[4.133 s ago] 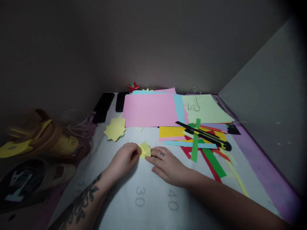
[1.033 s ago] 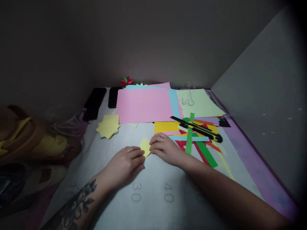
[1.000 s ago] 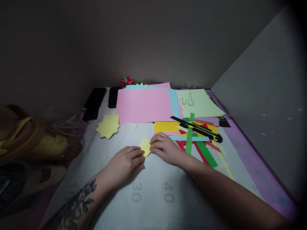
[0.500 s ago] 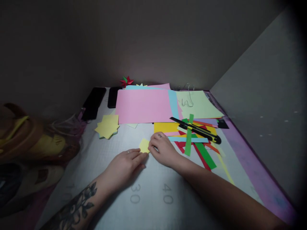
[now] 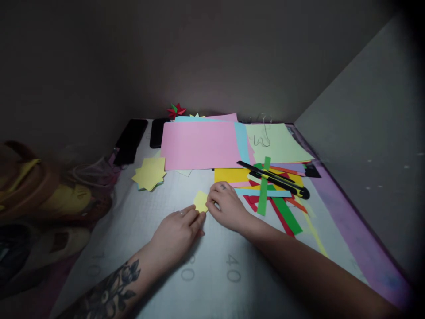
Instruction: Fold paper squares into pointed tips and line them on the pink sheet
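Yellow paper (image 5: 200, 201), perhaps folded, near strips (image 5: 264, 193)

Small yellow paper piece (image 5: 200, 200), angular outline, looked flat, lay on whitish mat (image 5: 212, 270); near edge under left hand (image 5: 179, 232) fingertips, right edge at right hand (image 5: 227, 206) fingertips.

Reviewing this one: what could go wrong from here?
The yellow paper is small; with the left hand and right hand both at its edges, a slip might crease it askew.

The utility knife lies loose on the paper strips, its blade seemingly extended, so a careless reach there could risk a cut.

The stack of paper squares has nothing on top, so a bump might scatter it.
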A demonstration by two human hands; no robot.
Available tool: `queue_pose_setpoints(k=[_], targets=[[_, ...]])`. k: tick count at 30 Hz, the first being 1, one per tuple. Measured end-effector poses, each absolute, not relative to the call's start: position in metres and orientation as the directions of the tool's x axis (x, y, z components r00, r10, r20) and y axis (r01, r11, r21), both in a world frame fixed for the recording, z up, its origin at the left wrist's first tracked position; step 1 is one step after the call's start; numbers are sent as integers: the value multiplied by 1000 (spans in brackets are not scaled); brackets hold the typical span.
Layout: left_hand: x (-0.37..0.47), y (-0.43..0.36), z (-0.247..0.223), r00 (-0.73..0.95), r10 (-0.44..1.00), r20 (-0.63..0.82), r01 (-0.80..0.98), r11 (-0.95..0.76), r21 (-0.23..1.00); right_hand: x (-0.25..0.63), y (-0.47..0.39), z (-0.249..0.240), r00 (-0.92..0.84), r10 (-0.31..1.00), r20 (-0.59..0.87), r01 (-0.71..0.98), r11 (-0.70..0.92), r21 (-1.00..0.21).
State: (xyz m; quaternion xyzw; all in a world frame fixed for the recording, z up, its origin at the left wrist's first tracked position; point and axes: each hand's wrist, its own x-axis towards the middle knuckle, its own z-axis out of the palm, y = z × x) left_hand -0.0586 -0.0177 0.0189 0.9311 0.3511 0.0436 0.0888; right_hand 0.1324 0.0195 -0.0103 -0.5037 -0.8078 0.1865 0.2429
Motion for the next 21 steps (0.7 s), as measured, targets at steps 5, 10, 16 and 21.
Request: queue_pose_setpoints(k=[5,10,16,21], targets=[[-57,-19,21,746,666,11,652,-734,192,131,18,-10,-335,922,193,757,385,-528],[-56,-20,20,745,667,3,656,-735,172,130,16,-11,-327,927,183,777,374,-506],[-55,-21,19,736,677,4,671,-730,129,128,16,-9,-322,931,174,795,366,-483],[-53,-23,17,732,682,8,680,-730,68,126,15,-9,-323,931,170,814,365,-451]])
